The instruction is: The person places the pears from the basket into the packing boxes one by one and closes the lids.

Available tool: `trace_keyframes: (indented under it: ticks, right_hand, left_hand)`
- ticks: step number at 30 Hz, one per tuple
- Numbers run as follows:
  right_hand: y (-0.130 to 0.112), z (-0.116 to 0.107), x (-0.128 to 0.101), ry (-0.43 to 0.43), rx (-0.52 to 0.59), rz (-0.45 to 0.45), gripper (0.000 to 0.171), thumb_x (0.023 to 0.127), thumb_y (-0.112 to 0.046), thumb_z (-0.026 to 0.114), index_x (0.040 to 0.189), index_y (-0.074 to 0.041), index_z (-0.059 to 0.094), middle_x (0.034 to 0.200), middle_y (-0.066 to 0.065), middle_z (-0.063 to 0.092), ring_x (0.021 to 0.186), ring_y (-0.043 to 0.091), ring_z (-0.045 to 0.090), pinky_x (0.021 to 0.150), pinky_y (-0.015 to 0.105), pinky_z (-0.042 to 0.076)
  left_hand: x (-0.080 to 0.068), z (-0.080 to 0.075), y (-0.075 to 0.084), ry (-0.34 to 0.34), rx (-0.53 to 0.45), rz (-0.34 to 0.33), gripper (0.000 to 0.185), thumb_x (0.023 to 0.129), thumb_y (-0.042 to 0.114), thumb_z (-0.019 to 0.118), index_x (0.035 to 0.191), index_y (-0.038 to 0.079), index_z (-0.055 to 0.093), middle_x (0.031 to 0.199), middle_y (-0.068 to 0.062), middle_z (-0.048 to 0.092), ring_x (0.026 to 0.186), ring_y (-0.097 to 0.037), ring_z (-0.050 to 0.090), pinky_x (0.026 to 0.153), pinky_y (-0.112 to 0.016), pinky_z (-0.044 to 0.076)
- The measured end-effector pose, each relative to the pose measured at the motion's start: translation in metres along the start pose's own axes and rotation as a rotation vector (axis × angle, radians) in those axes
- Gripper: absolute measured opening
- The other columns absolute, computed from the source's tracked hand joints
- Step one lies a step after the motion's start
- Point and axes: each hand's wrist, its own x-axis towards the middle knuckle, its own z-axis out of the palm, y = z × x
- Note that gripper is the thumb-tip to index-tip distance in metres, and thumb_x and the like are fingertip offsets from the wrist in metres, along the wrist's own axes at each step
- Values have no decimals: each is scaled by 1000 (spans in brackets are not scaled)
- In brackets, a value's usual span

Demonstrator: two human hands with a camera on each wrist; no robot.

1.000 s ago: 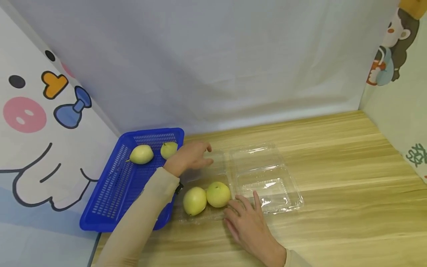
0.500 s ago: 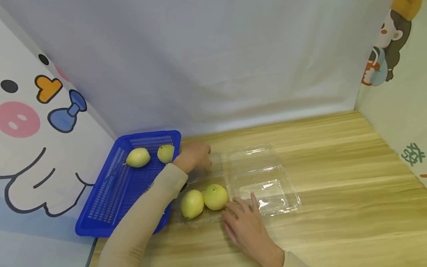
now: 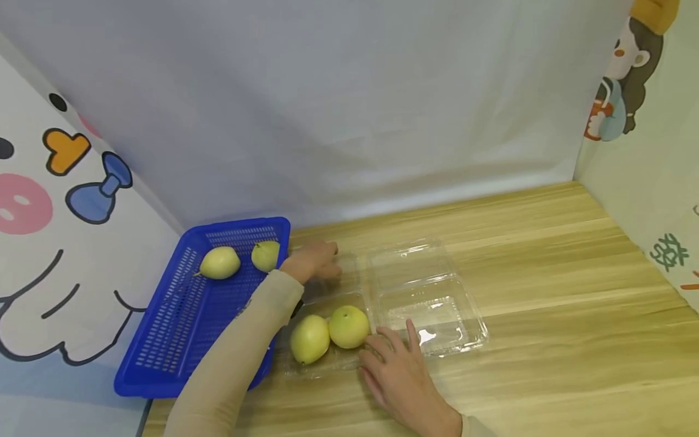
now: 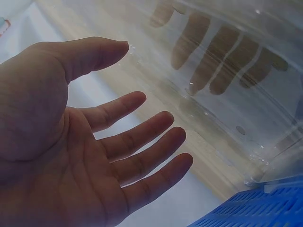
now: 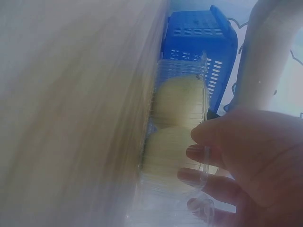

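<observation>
A clear plastic clamshell box [image 3: 431, 303] lies open on the wooden table. Two yellow-green pears [image 3: 309, 338] [image 3: 349, 326] sit side by side in its near left compartment. My left hand [image 3: 330, 261] hovers open over the far left compartment, beside the blue basket [image 3: 164, 340]. In the left wrist view my left hand [image 4: 156, 123] shows a bare palm and straight fingers, mirrored in the clear box [image 4: 227, 94]. My right hand [image 3: 390, 340] lies flat at the box's front edge, just right of the pears. Its fingers [image 5: 199, 153] rest on the box rim.
The blue basket holds two more pears [image 3: 219, 263] [image 3: 266, 255] at its far end. White curtains with cartoon prints close in the back and both sides. Bare table [image 3: 546, 273] stretches to the right of the box.
The head view has drifted, shifting everything slightly left. My left hand has drawn back a little toward the basket. The right hand and the pears stay put.
</observation>
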Motion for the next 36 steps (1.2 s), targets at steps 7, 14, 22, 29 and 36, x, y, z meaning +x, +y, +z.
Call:
trace_keyframes:
  ticks: [7,14,22,29,36]
  right_hand:
    - [-4,1,-2,-4,7,-4,23,82,-33,89,100,-25,78,122,-2,75,127,29,63,105,79,45]
    - [-5,1,-1,-1,0,-9,21,83,-34,88,100,-25,78,122,-2,75,128,29,63,106,79,44]
    - [-5,0,1,-8,3,-18,21,84,-33,88,101,-24,79,121,-2,75,127,29,63,106,80,44]
    - [-2,-2,1,-8,-4,-10,25,83,-34,88,104,-24,78,122,-1,75,128,29,62,107,79,43]
    - [-1,-4,-1,-11,6,1,24,84,-32,88,104,-23,79,121,-1,75,128,29,62,107,80,43]
  left_hand:
    - [1,12,-8,6,27,-26,46,99,23,54,139,2,61,143,-19,65,130,-36,63,110,-49,52]
    - [2,17,-13,23,12,-29,43,104,24,50,138,0,59,143,-23,62,134,-40,60,114,-51,49]
    - [-1,10,-14,62,-48,-24,55,106,27,48,153,-1,50,157,-26,53,147,-43,49,123,-54,41]
    - [-5,-4,-8,107,-25,12,56,110,29,51,158,0,45,162,-26,46,149,-43,47,123,-54,41]
    - [-16,-22,2,234,47,38,57,106,35,53,154,3,52,152,-27,51,137,-43,56,115,-55,49]
